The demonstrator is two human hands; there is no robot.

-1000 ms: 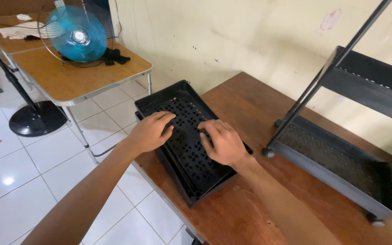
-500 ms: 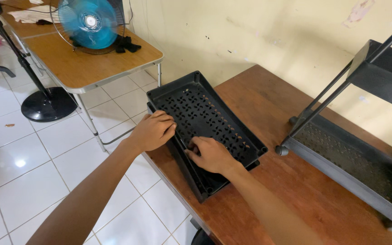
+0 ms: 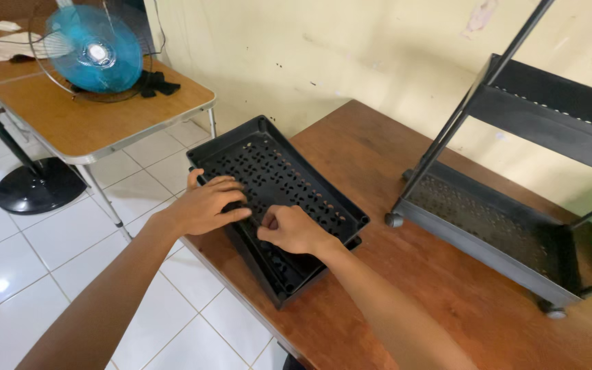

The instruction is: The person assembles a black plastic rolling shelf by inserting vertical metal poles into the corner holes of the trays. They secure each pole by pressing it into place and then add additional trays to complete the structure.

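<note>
The right hand [image 3: 294,229] rests curled, gripping nothing, on the black perforated plastic tray [image 3: 279,177] at the brown wooden table's [image 3: 378,157] near corner; the left hand [image 3: 208,204] lies flat, fingers spread, beside it; farther right stands a black metal shelf rack [image 3: 508,226]; beyond, a blue fan [image 3: 94,49].

Bright, even light — sharp, floor glare

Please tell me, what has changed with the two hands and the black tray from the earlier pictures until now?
The right hand has slid from the tray's middle toward its near end and now rests curled on the holed floor. The left hand has stayed on the near long edge, fingers lying flat. Nothing was picked up or let go. The tray, the black rack and the blue fan have not visibly moved; only the camera shifted.
</note>
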